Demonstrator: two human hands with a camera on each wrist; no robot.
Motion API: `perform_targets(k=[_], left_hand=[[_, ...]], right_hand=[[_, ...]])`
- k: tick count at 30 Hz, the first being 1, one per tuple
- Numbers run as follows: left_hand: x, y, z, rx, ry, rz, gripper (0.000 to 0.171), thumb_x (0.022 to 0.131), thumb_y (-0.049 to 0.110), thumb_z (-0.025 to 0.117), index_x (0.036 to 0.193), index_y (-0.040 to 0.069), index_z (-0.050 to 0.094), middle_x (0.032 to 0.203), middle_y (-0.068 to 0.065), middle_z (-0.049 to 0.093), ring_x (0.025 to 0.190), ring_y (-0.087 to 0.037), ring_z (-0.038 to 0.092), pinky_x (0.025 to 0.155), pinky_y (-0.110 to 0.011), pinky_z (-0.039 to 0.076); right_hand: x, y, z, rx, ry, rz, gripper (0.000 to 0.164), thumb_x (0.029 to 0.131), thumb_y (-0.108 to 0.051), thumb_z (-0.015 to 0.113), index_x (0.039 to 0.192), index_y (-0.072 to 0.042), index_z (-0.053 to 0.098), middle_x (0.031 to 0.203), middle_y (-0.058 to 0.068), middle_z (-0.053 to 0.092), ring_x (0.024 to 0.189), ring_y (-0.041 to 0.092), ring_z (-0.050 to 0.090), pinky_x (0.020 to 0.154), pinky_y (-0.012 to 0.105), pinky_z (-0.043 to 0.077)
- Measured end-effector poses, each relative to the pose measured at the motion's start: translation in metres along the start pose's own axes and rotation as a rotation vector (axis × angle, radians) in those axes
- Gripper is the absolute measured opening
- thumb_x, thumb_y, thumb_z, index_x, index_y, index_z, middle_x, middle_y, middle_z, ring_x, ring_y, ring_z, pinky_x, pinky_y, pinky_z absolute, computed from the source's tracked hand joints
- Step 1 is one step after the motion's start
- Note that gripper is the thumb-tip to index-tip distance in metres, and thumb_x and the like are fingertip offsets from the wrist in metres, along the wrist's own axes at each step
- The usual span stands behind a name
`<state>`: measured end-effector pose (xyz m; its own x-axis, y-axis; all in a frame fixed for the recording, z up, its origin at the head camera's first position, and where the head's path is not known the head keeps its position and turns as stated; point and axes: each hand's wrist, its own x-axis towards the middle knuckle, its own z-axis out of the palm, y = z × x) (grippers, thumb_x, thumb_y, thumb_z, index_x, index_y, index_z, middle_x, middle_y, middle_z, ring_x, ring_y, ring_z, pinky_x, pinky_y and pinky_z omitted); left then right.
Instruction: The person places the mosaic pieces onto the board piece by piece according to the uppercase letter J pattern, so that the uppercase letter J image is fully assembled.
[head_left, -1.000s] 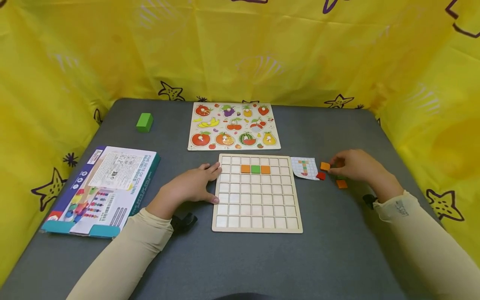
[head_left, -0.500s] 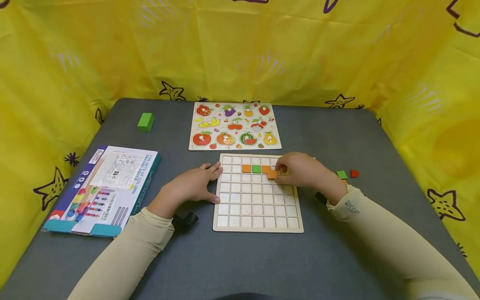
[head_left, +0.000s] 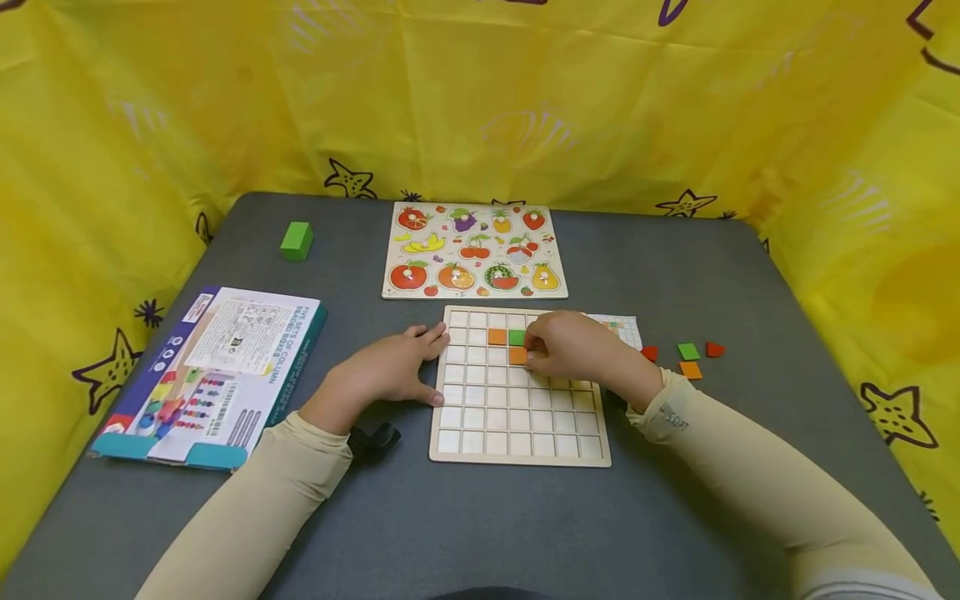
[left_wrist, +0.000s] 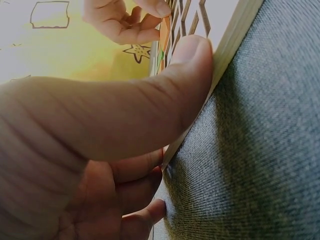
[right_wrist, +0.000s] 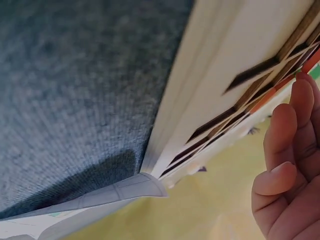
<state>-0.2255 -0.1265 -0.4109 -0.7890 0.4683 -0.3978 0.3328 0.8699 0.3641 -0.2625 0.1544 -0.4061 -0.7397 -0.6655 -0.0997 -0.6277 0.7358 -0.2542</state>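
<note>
A wooden grid board (head_left: 517,419) lies on the dark table. My left hand (head_left: 384,367) rests along its left edge, fingers spread; in the left wrist view the thumb (left_wrist: 192,60) touches the board's rim. My right hand (head_left: 576,346) pinches an orange square tile (head_left: 517,356) at the cell just below a green tile (head_left: 516,337). Left of that green tile sits another orange tile (head_left: 497,337) in its cell. The cell right of the green one is hidden by my right hand in the head view; an orange tile (right_wrist: 262,100) shows on the board in the right wrist view.
Right of the board lie a paper pattern card (head_left: 618,327), partly covered, and loose tiles: green (head_left: 687,351), orange (head_left: 690,370) and red (head_left: 715,350). A fruit puzzle (head_left: 476,250) stands behind the board. Left are a toy box (head_left: 217,367) and a green block (head_left: 297,241).
My right hand has carried an orange tile from the loose pieces leftward onto the board, below the green tile. My left hand has stayed at the board's edge.
</note>
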Motion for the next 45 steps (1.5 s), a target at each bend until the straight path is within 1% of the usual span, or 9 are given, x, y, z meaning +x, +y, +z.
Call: perform_targets(k=[12,17,22,24,27,31,33,38,45], left_hand=[[-0.001,0.002,-0.002,0.004,0.002,0.002,0.100,0.080,0.045,0.079,0.156,0.015,0.021,0.162,-0.004,0.014,0.146,-0.034,0.013,0.110,-0.055,0.026],[-0.003,0.002,-0.001,-0.001,0.007,0.002,0.100,0.080,0.044,0.079,0.157,0.014,0.021,0.162,-0.005,0.015,0.146,-0.035,0.014,0.109,-0.055,0.027],[-0.004,0.000,0.003,-0.008,0.016,-0.004,0.100,0.080,0.044,0.079,0.157,0.014,0.022,0.162,-0.006,0.016,0.146,-0.036,0.014,0.108,-0.055,0.028],[-0.004,0.000,0.003,-0.007,0.020,-0.003,0.101,0.080,0.044,0.079,0.157,0.014,0.022,0.162,-0.006,0.016,0.146,-0.036,0.014,0.108,-0.055,0.028],[-0.004,0.001,0.002,-0.005,0.020,0.002,0.100,0.080,0.043,0.079,0.157,0.014,0.021,0.162,-0.006,0.016,0.146,-0.036,0.014,0.109,-0.055,0.027],[-0.003,0.002,-0.001,-0.003,0.023,0.009,0.099,0.080,0.042,0.079,0.156,0.013,0.022,0.162,-0.006,0.016,0.146,-0.036,0.014,0.109,-0.055,0.026],[-0.002,0.002,-0.002,-0.004,0.025,0.010,0.099,0.080,0.042,0.079,0.156,0.013,0.023,0.162,-0.006,0.016,0.146,-0.036,0.014,0.109,-0.055,0.026],[-0.003,0.002,-0.003,0.000,0.016,0.006,0.098,0.081,0.042,0.079,0.156,0.012,0.023,0.162,-0.007,0.016,0.146,-0.037,0.014,0.109,-0.056,0.026],[-0.004,0.004,-0.001,-0.016,0.018,0.003,0.098,0.081,0.040,0.079,0.156,0.012,0.023,0.162,-0.008,0.016,0.145,-0.038,0.014,0.108,-0.057,0.027]], right_hand=[[-0.001,-0.001,0.004,-0.001,0.055,-0.055,0.012,0.086,-0.027,0.075,0.090,-0.016,0.074,0.073,-0.007,0.057,0.067,0.011,0.050,0.064,0.029,0.044],[-0.007,0.004,-0.003,0.014,0.033,-0.010,0.017,0.086,-0.032,0.075,0.096,-0.017,0.074,0.077,-0.008,0.059,0.068,0.012,0.051,0.063,0.031,0.044],[-0.040,0.032,-0.022,0.015,0.053,0.050,0.018,0.085,-0.029,0.077,0.096,-0.015,0.074,0.077,-0.007,0.060,0.068,0.013,0.053,0.064,0.033,0.045],[-0.061,0.051,-0.028,0.017,0.072,0.079,0.016,0.085,-0.026,0.078,0.094,-0.013,0.074,0.076,-0.007,0.060,0.067,0.012,0.052,0.064,0.034,0.045],[-0.096,0.080,-0.036,0.077,0.044,0.173,0.017,0.085,-0.022,0.077,0.097,-0.011,0.074,0.076,-0.006,0.062,0.064,0.012,0.054,0.061,0.035,0.046],[-0.136,0.113,-0.041,0.105,0.001,0.299,0.023,0.084,-0.023,0.079,0.100,-0.008,0.073,0.083,-0.002,0.065,0.070,0.018,0.058,0.065,0.040,0.049],[-0.150,0.128,-0.041,0.077,0.004,0.309,0.026,0.083,-0.023,0.080,0.101,-0.005,0.073,0.089,0.002,0.067,0.080,0.023,0.060,0.072,0.045,0.049],[-0.168,0.149,-0.039,0.089,-0.022,0.356,0.028,0.085,-0.022,0.077,0.103,-0.001,0.071,0.097,0.009,0.069,0.091,0.035,0.063,0.077,0.053,0.049],[-0.166,0.157,-0.034,0.080,-0.003,0.368,0.033,0.089,-0.019,0.073,0.115,0.002,0.068,0.095,0.008,0.069,0.086,0.030,0.061,0.076,0.050,0.048]])
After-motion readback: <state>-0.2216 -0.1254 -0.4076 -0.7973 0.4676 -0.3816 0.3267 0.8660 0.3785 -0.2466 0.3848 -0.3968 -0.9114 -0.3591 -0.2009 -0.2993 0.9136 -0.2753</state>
